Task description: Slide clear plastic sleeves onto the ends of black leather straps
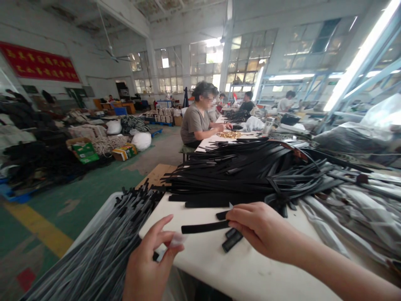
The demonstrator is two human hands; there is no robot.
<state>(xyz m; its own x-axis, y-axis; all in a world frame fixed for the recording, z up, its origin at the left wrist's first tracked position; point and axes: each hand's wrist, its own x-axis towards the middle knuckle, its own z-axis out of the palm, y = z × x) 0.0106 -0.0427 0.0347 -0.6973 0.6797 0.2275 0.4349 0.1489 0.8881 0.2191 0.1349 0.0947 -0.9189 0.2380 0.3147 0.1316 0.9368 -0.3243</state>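
Note:
My right hand (pixel 261 230) pinches a short black strip (pixel 203 228) that points left over the white table (pixel 238 271). A small pale tab shows above its fingertips. My left hand (pixel 153 255), near the table's left corner, holds a small translucent whitish piece (pixel 178 239) between thumb and fingers; a dark bit shows beneath its fingers. Short black pieces (pixel 232 240) lie on the table beside my right hand. A big pile of black strips (pixel 238 167) covers the table behind.
Long dark strips (pixel 103 246) fill a white bin at the left, against the table. White wrapped material (pixel 360 213) lies at the right. A seated person (pixel 196 119) works farther along the table beside gold-coloured pieces (pixel 229 134).

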